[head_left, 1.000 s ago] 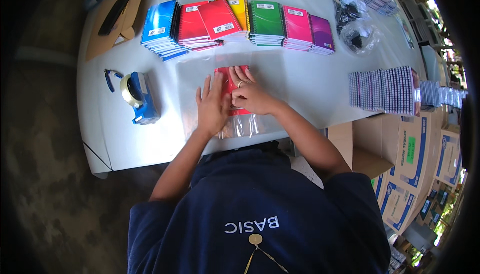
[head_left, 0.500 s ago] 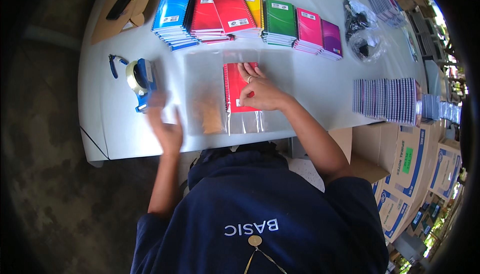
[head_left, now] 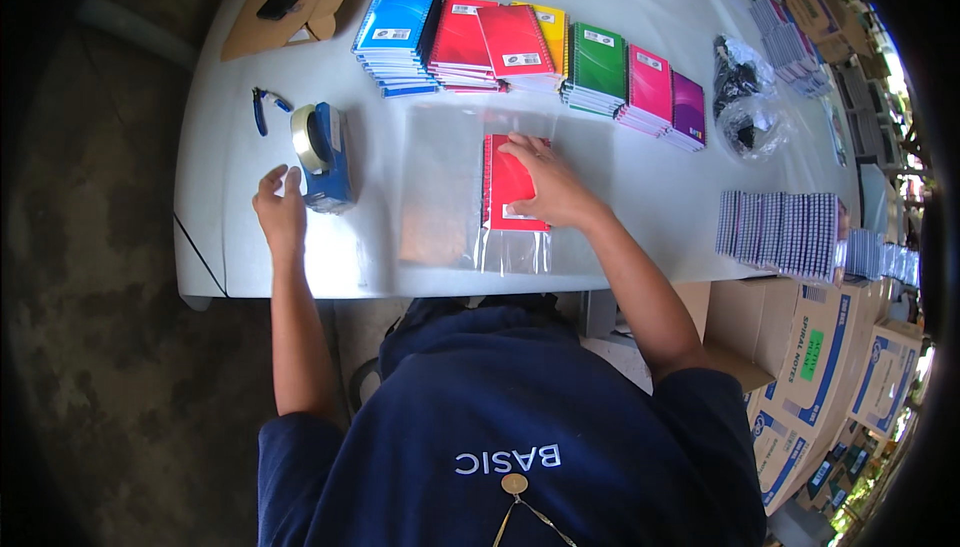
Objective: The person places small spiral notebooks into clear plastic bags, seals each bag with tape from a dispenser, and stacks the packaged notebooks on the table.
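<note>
A red spiral notebook (head_left: 508,182) lies near the table's front edge, and clear plastic film (head_left: 515,252) sticks out below it. My right hand (head_left: 548,182) rests across the notebook with fingers spread, thumb low on the cover. To the left stands a blue tape dispenser (head_left: 328,162) holding a roll of clear tape (head_left: 309,140). Just left of the dispenser is my left hand (head_left: 280,209), raised with thumb and forefinger curled close together; whatever they pinch, if anything, is too small to make out. Flat clear plastic bags (head_left: 435,207) lie between the dispenser and the notebook.
Stacks of blue (head_left: 400,22), red (head_left: 465,32), yellow, green (head_left: 597,57), pink (head_left: 650,82) and purple notebooks (head_left: 688,107) line the back. Blue-handled pliers (head_left: 263,110) lie at left. A crumpled plastic bag (head_left: 748,117), a notebook row (head_left: 778,234) and cartons (head_left: 815,347) are at right.
My left hand has moved from the dispenser's near end to its left side. The right hand stays on the red notebook, its fingers shifted slightly. The whole view has shifted a little.
</note>
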### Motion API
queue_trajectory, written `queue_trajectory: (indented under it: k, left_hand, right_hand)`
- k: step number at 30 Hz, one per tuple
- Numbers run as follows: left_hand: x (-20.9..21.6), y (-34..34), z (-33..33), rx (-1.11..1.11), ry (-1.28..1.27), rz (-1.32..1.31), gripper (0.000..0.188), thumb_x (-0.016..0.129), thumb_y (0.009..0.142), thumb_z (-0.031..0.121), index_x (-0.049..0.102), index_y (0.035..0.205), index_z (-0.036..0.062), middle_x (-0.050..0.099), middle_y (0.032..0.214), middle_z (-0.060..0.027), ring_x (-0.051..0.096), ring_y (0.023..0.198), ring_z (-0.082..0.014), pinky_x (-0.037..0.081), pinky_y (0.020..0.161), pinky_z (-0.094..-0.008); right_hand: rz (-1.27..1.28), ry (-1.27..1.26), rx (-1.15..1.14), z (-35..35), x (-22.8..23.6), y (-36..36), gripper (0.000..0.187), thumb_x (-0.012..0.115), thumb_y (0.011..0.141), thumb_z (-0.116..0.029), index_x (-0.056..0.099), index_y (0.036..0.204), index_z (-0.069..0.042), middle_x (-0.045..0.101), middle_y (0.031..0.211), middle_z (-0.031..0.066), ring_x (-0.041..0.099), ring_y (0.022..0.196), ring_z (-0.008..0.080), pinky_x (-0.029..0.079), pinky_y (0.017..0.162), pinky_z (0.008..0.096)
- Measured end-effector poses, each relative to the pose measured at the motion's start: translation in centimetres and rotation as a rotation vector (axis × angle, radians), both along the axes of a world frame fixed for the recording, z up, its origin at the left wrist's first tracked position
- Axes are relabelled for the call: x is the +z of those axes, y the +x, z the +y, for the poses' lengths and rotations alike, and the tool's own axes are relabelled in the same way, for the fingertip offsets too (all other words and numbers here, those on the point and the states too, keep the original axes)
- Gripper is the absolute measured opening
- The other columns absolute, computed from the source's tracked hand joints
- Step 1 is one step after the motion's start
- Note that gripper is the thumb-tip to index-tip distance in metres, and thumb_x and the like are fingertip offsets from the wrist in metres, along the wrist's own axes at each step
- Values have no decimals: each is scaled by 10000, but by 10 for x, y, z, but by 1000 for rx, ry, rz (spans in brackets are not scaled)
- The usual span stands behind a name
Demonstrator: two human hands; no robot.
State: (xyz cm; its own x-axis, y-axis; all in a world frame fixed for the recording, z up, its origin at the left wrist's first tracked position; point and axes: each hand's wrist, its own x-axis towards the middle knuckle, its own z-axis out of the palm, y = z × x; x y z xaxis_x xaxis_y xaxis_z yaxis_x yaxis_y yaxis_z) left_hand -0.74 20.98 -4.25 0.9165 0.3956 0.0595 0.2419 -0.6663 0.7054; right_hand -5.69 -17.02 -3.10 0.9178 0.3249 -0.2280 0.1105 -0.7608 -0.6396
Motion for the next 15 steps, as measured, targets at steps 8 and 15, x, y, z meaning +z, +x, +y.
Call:
queue_trajectory:
  k: [8, 15]
  left_hand:
    - [9, -68, -170, -648, -207, -10, 583, 713, 775, 205, 453, 1279, 70, 472, 1186, -173, 551, 865, -274, 484, 748, -357]
    - [-8, -96, -199, -654, -174, 189, 620, 700, 769, 153, 403, 1307, 70, 555, 1099, -173, 617, 908, -255, 503, 757, -368]
  right_hand:
    - [-199, 542, -475, -13, -21, -21, 488, 578, 784, 67, 510, 1253, -54, 574, 1220, 144, 512, 1185, 279, 406, 959, 316]
    - [-676, 274, -1404, -76, -50, -62, 384, 502, 753, 117, 614, 1087, -35, 639, 1078, 99, 593, 1011, 203, 450, 842, 279]
